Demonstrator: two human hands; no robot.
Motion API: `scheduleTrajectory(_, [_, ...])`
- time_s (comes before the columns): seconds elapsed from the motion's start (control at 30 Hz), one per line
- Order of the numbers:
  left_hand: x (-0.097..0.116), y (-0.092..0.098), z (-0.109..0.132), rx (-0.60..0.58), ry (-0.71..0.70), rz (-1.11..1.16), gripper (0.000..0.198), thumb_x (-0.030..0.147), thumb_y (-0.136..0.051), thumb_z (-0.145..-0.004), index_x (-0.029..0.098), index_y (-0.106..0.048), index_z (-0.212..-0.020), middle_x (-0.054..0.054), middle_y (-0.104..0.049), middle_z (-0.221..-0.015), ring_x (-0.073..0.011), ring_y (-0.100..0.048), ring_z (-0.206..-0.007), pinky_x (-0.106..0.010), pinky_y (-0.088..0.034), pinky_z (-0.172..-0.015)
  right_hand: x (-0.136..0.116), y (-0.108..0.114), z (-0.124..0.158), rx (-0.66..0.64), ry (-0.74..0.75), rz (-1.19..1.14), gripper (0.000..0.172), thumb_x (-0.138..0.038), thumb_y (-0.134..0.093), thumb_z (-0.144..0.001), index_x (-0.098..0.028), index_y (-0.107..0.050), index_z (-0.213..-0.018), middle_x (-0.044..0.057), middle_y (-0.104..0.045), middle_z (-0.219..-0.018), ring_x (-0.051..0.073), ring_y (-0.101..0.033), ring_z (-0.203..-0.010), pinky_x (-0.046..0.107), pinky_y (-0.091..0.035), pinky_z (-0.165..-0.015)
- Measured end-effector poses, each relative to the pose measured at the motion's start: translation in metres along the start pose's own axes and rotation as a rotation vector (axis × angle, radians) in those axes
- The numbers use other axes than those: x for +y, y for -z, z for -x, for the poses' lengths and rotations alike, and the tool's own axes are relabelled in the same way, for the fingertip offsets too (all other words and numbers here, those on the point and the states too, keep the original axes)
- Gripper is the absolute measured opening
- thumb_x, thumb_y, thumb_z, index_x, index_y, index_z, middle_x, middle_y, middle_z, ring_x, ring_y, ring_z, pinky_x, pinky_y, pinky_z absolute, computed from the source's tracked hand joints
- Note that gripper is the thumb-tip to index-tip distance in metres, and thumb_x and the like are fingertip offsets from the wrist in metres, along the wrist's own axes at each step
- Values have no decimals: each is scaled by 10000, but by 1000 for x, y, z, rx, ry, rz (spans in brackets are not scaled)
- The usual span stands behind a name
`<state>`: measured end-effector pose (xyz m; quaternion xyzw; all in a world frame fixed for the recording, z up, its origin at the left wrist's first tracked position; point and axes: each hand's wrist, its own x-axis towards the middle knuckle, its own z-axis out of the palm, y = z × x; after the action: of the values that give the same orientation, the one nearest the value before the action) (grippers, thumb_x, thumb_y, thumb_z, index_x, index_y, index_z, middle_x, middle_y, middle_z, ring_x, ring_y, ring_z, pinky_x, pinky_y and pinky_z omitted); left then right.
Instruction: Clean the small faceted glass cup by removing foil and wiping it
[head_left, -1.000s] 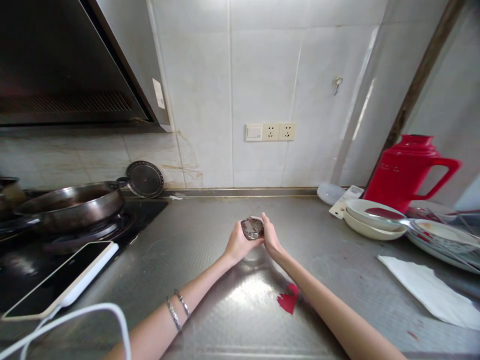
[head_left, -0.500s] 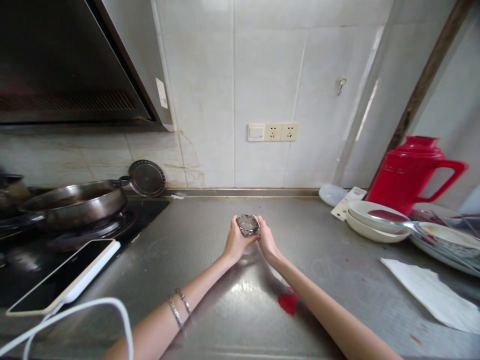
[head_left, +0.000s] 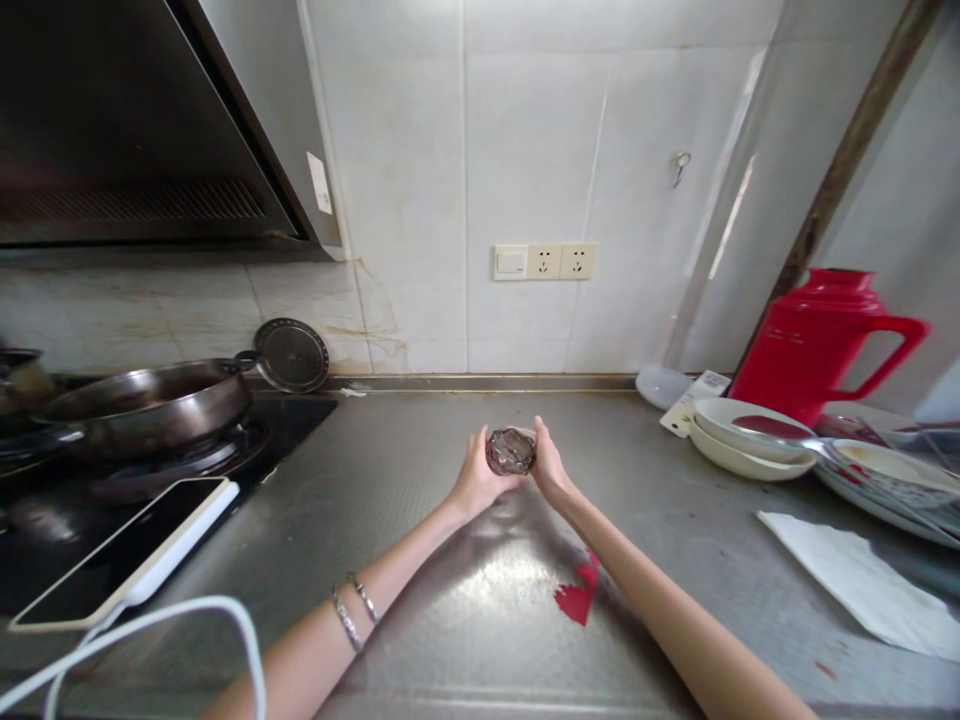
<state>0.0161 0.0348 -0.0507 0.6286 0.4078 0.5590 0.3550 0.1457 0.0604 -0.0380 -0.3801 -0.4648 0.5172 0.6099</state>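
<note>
Left hand: cupped, fingers bent around the near left side of the crinkled round object [head_left: 511, 452], with the lower fingers reaching beneath its near edge; left hand [head_left: 478, 484] bears on it directly.
Right hand: straighter, laid along the opposite side with the fingers pointing up and away; right hand [head_left: 551, 468] closes the hold from the right, and how hard it presses cannot be told.
Crinkled object's place: between the two palms, at about 2 o'clock from the left hand and 10 o'clock from the right; whether its underside meets the steel counter [head_left: 405, 455] is hidden.
Surface and weight: dark, glossy and uneven on top; glass, foil or plastic cannot be told apart here. Probably light enough for two hands, and perhaps slippery where smooth.
Stiffness: unclear; if glass, it would be rigid and breakable, if film or foil, it would dent under a squeeze.
Best hold: likely low on both flanks, palms opposed, with gentle even pressure and the top left uncovered.
Red scrap: lying flat at 5 o'clock from the object, beside the right forearm; red scrap [head_left: 576, 600] has a ragged edge.
Stacked bowls: at 3 o'clock, well apart; stacked bowls [head_left: 724, 455] stand in front of the red flask [head_left: 814, 345].
Phone: at between 8 and 9 o'clock, far from the hands; phone [head_left: 112, 555] lies partly over the black hob.
Pan: between 9 and 10 o'clock, farther out; pan [head_left: 180, 412] sits on the burner.
</note>
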Motion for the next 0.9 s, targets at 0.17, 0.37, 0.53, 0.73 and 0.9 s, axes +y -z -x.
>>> scheduleTrajectory(0.17, [9, 0, 4, -106, -30, 20, 785, 213, -862, -509, 176, -482, -1194, -123, -586, -1185, -277, -560, -1137, -476, -397, -1030, -3, -1, 1, -23, 18, 75, 722, -760, -364, -761, -163, -764, -828, 93, -744, -759, 269, -680, -860, 388, -503, -852])
scheduleTrajectory(0.37, [22, 0, 7, -128, -53, 9, 744, 242, -831, -580, 175, -420, -1197, -136, -608, -1180, -252, -596, -1084, -454, -438, -982, -1, -1, 2, 24, 48, 80, 696, -729, -358, -785, -167, -766, -835, 96, -747, -792, 274, -678, -888, 396, -501, -863])
scheduleTrajectory(0.53, [23, 1, 7, -62, -33, -9, 741, 269, -840, -568, 180, -425, -1175, -121, -617, -1142, -243, -606, -1060, -430, -445, -966, -4, -7, 7, 63, 47, 64, 642, -677, -366, -808, -177, -764, -860, 89, -749, -817, 279, -669, -929, 392, -499, -859])
scheduleTrajectory(0.73, [14, 1, 2, 111, -51, -49, 743, 305, -827, -580, 179, -404, -1178, -128, -564, -1199, -248, -560, -1127, -414, -424, -975, -8, -20, 22, 64, 102, 81, 569, -598, -349, -843, -200, -734, -975, 58, -739, -952, 260, -644, -982, 357, -472, -883])
scheduleTrajectory(0.9, [9, 6, -3, 197, -44, -78, 750, 311, -810, -596, 171, -379, -1194, -141, -548, -1198, -259, -540, -1148, -423, -417, -978, 0, -29, 29, 96, 150, 118, 492, -533, -366, -858, -223, -698, -1048, 41, -711, -1059, 237, -616, -1037, 325, -465, -884])
